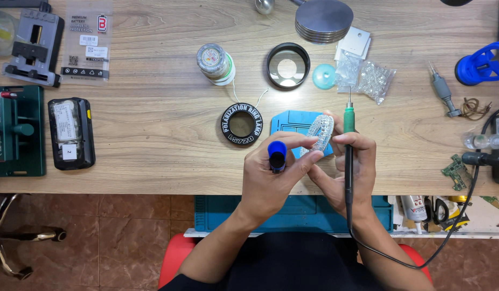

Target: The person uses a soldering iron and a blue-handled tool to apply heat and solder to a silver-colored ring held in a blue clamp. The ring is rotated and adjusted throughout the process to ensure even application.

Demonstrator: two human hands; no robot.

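My left hand (271,178) grips a blue-capped pen-like tool (277,154) in its palm. Its fingertips also pinch a small clear beaded strip (320,133). My right hand (343,172) holds a green-handled soldering iron (349,125) upright, tip pointing away from me, and its fingers touch the same beaded strip. Both hands meet over a small blue mat (292,123) near the front edge of the wooden table (152,129).
A black ring lamp (242,124), solder spool (215,63), black lens ring (287,66), round metal plates (323,19) and clear bags (368,78) lie beyond my hands. A black phone (71,132) and green fixture (16,132) sit left. Circuit scraps (455,171) and a cable (475,161) sit right.
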